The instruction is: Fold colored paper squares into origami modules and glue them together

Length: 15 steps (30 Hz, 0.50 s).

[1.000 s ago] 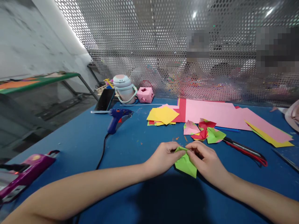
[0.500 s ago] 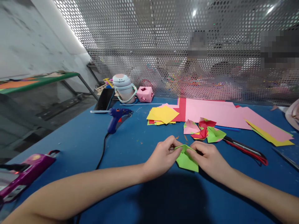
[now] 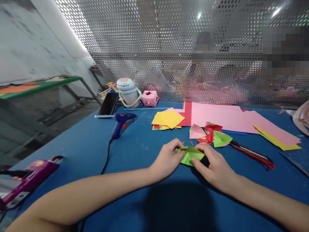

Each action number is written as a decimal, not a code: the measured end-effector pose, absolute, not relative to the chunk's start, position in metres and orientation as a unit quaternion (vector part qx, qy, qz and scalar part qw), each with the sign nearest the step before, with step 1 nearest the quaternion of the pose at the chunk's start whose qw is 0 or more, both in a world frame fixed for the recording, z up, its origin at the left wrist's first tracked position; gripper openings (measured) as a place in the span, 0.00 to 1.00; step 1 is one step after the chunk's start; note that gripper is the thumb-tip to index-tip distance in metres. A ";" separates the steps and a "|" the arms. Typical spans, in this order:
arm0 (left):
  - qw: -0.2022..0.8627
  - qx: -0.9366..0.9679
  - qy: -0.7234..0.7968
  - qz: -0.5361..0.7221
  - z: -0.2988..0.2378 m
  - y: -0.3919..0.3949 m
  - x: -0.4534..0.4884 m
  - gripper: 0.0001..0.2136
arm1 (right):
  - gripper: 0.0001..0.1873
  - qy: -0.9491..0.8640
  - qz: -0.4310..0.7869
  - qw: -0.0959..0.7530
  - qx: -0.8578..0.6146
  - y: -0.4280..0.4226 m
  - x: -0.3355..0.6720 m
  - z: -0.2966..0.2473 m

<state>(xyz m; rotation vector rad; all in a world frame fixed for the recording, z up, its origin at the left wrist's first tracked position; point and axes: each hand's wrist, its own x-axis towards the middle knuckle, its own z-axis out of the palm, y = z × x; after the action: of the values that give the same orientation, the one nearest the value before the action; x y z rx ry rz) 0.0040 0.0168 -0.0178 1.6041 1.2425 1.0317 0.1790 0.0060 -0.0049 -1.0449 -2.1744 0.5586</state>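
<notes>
While both bare hands meet above the blue tabletop [image 3: 135,158], a small folded bright-green paper piece [image 3: 190,157] sits between them, front-middle; can't tell if it touches the table. Left hand [image 3: 169,159]: thumb and fingers pinching its left corner. Right hand [image 3: 216,166]: thumb at near edge, fingers at far right side, also grasping it. Just beyond, a cluster of folded pink, red and green paper pieces [image 3: 210,137]; red-and-black utility knife [image 3: 253,154] right beside it. Farther left, yellow-topped paper stack [image 3: 170,119]; large pink paper sheets [image 3: 214,116] behind the cluster. Blue plastic glue gun [image 3: 118,125] well left of the hands. Hollow pink paper polyhedron [image 3: 150,98] next to pale lidded jug [image 3: 127,91], near perforated metal screen [image 3: 169,42].
</notes>
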 end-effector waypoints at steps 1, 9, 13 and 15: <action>0.441 0.621 0.488 0.427 -0.018 0.018 0.004 0.05 | 0.05 -0.815 0.223 0.337 -0.414 0.006 0.179 -0.007; 0.585 0.571 0.420 0.394 -0.018 0.015 0.008 0.07 | 0.05 -0.751 0.282 0.385 -0.458 0.015 0.177 -0.021; 0.563 0.604 0.429 0.368 -0.014 0.013 0.006 0.09 | 0.02 -0.769 0.247 0.410 -0.423 0.013 0.176 -0.017; 0.574 0.604 0.422 0.355 -0.013 0.013 0.005 0.11 | 0.04 -0.778 0.241 0.425 -0.396 0.012 0.176 -0.015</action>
<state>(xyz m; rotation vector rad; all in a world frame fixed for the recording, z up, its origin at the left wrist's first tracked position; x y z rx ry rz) 0.0048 0.0132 -0.0132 1.4161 0.9895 0.8329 0.1760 0.0119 -0.0153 -0.9907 -1.9456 0.6016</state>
